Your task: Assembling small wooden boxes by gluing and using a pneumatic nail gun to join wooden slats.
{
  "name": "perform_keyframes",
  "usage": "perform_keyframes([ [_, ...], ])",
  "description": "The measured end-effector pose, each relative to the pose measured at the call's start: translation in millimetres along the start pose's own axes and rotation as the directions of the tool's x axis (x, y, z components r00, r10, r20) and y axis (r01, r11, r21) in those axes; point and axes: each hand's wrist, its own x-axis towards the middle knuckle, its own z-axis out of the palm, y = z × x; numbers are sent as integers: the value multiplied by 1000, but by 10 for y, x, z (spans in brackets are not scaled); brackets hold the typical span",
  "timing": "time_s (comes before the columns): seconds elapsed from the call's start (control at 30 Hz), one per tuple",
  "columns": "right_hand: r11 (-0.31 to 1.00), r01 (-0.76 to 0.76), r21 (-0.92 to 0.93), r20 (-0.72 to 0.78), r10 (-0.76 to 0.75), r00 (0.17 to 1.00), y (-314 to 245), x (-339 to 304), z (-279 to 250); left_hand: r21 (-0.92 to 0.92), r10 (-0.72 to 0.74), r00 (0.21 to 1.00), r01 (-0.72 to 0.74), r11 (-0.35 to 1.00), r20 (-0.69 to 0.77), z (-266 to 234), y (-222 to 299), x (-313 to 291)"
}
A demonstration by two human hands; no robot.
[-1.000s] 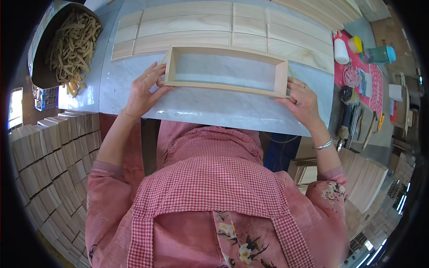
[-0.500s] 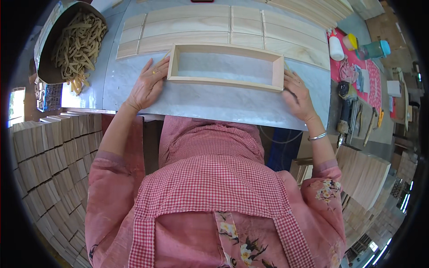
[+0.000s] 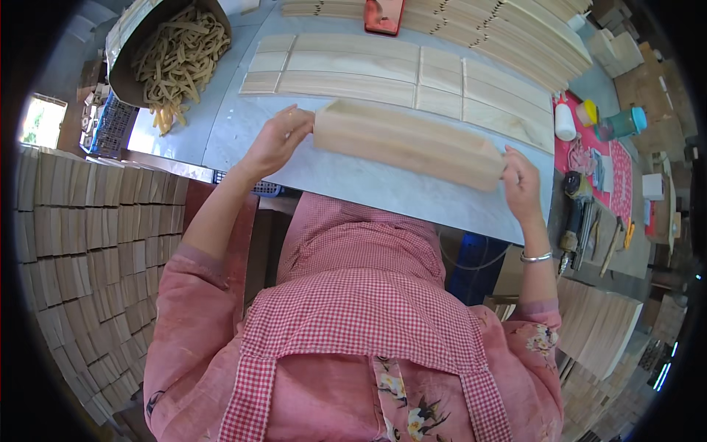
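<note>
Long pale rectangular wooden frame [image 3: 412, 151] tilted over blue-grey marbled worktop [image 3: 353, 190], contact unclear | left hand [image 3: 280, 142], right hand [image 3: 521, 184] pinching opposite short ends | risk: uneven twisting could rack it or loosen a pinch

Frame [image 3: 405, 149] — pale tan, apron [image 3: 364, 317] — red-white gingham

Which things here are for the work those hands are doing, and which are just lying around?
Seem part of the work:
wooden frame, held by the left hand and right hand
probably the flat wooden boards

Apparently just lying about:
red phone
white bottle
teal-lidded jar
</note>
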Motion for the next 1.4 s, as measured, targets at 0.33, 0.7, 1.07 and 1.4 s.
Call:
perform_keyframes([
  [0.33,767,-628,131,-218,640,737,46,-29,615,-615,-689,661,685,391,298,235,239,106],
  [0.7,761,-643,-87,-242,609,755,28,-11,652,-5,-495,869,495,869,-24,280,101,104],
  [1.07,810,-563,165,-149,584,798,-34,10,587,-486,-704,708,634,601,54,151,330,146],
  [1.4,640,-684,349,71,710,701,-109,136,446,-690,-686,691,613,386,229,134,68,227],
])
